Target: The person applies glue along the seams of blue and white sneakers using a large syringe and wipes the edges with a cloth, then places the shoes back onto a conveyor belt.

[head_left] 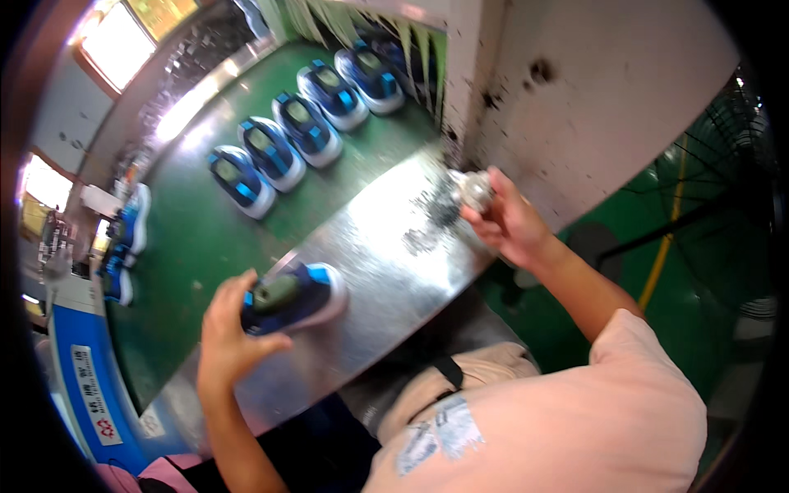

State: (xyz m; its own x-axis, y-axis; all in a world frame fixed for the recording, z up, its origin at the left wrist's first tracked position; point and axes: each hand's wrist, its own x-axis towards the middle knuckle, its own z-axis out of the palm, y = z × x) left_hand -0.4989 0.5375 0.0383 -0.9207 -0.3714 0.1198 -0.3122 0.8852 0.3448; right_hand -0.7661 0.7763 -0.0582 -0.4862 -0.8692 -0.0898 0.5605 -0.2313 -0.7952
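Observation:
A navy blue shoe (300,300) with bright blue patches, a white sole and a green opening lies on the metal ledge. My left hand (229,333) is around the shoe's left end, its fingers on the far side and its thumb along the near side. Over the right part of the ledge, my right hand (514,220) grips a rounded, whitish-grey lump (477,191) between fingers and thumb. The lump is apart from the shoe, and its exact kind does not show.
Several similar shoes (265,154) stand in a slanting row on the green belt (197,271). More shoes (131,234) are at the far left. A pale machine panel (583,99) rises at the right, beside green strip curtains (329,20). The metal ledge (382,283) borders the belt.

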